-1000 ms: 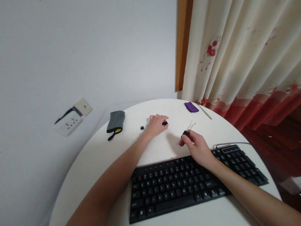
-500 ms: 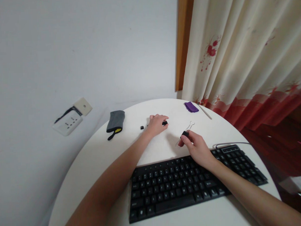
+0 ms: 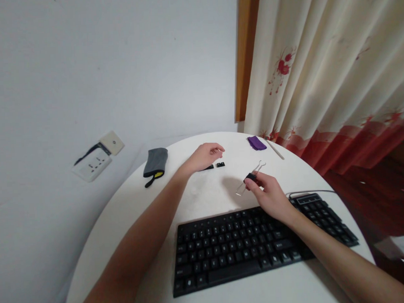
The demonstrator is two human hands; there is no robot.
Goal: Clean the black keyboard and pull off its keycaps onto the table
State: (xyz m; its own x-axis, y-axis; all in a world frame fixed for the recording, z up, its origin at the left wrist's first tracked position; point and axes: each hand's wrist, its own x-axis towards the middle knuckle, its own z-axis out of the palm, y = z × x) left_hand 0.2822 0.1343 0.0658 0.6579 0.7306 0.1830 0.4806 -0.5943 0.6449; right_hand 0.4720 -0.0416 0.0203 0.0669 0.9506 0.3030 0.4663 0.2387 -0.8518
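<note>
In my right hand (image 3: 271,195) is a wire keycap puller (image 3: 250,177), gripped by its black middle, with wire prongs sticking out at both ends. It is held above the table behind the black keyboard (image 3: 232,256). My left hand (image 3: 207,155) hovers at the far side, its fingers loosely curled and apart, and I see nothing between them. Just below its fingertips lie small black keycaps (image 3: 220,164) on the white table (image 3: 203,198). Another black keycap piece (image 3: 209,167) shows partly under the hand, which may hide more.
A folded grey cloth (image 3: 156,161) with a black loop lies at the left. At the back right are a purple cloth (image 3: 256,143) and a thin pale stick (image 3: 275,149). The keyboard cable (image 3: 311,192) runs off right. A wall socket (image 3: 92,164) is beyond the table's left edge.
My left hand has lifted off the keycaps and drawn slightly back to the far left, uncovering the pair beneath its fingers. My right hand has shifted slightly right with the keycap puller.
</note>
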